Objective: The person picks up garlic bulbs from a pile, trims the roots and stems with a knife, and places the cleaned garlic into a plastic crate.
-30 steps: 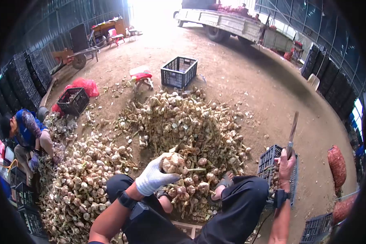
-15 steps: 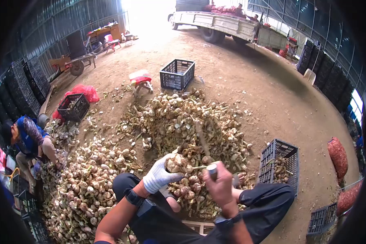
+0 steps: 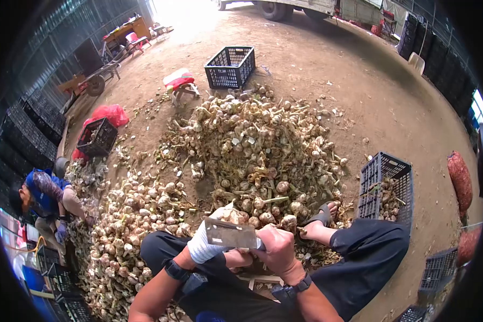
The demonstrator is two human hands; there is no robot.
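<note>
Gripping flat, rectangular metal blade [image 3: 232, 235]

The left hand [image 3: 201, 248] is wearing a white knit glove [image 3: 198, 252], while the right hand [image 3: 277, 247] is staying bare. Black bands [image 3: 304, 283] are circling both wrists below uncovered forearms [image 3: 158, 294]. Loose, dark trousers [image 3: 362, 263] are covering the legs, and a dark strapped sandal [image 3: 323, 216] is leaving the right toes [image 3: 333, 207] showing.
</note>
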